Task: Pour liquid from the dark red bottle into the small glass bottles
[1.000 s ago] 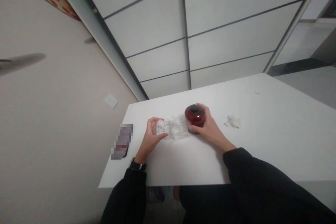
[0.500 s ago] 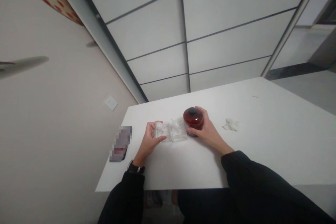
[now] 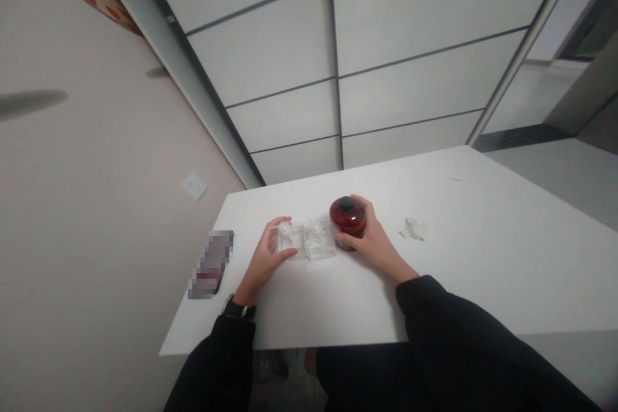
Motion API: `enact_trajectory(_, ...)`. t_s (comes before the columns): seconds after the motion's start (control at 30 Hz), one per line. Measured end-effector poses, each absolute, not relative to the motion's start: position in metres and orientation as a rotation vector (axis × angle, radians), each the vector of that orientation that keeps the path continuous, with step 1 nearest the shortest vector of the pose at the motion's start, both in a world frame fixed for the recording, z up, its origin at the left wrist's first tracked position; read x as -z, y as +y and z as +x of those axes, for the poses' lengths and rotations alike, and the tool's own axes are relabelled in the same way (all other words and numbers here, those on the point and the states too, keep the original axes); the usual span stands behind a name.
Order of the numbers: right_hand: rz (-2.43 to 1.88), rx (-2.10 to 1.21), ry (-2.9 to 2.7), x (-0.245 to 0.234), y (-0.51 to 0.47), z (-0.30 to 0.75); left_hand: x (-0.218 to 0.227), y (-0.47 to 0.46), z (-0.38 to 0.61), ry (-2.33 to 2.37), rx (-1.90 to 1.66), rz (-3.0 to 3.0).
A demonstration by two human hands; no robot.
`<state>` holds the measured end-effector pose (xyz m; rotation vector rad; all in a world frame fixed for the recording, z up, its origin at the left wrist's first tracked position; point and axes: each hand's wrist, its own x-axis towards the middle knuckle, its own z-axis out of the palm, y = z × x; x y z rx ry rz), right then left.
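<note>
Three containers stand side by side on the white table (image 3: 333,309). My left hand (image 3: 267,251) curls around the outer side of a clear square bottle (image 3: 291,244) with a round ball-like top. Touching or very near it is a second clear square bottle (image 3: 319,244) with the same kind of top. At the right end is a dark red-brown, glossy round jar (image 3: 346,217) with a black knob on top. My right hand (image 3: 371,238) wraps its right side, thumb across the front and fingers behind. The hands partly hide the outer two containers.
A crumpled white tissue (image 3: 414,229) lies right of my right hand. A blurred-out phone (image 3: 211,265) rests near the table's left edge. Farther back on the right is a small thin scrap (image 3: 456,179). Behind the table stands a white panelled sliding door (image 3: 284,64).
The whole view has shifted slightly, so the table and everything on it appear a little farther left. Both hands keep their places on the containers.
</note>
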<state>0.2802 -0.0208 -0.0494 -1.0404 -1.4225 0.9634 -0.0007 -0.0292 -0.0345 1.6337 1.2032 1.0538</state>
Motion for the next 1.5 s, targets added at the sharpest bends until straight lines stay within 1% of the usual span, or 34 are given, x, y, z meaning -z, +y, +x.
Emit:
enact_trajectory(0.27,-1.044,-0.976,-1.416,0.052,-0.02,0.28,0.039,-0.028,-0.002,1.165,-1.08,1.652)
enact_trajectory(0.53,-1.035,-1.002,-1.404,0.054,-0.02,0.28,0.029,-0.03,-0.01,1.079,-1.152,1.729)
enact_trajectory(0.77,-1.031,-0.987,-1.411,0.055,-0.019,0.281,0.01,-0.028,-0.003,1.142,-1.26,1.701)
enact_trajectory(0.97,-1.053,-0.952,-1.431,0.053,-0.019,0.281,-0.022,-0.028,-0.001,1.181,-1.39,1.68)
enact_trajectory(1.13,-1.029,-0.958,-1.421,0.053,-0.02,0.281,-0.038,-0.025,-0.009,1.176,-1.327,1.664)
enact_trajectory(1.5,-1.029,-0.94,-1.423,0.051,-0.021,0.28,-0.041,-0.023,-0.01,1.242,-1.275,1.707)
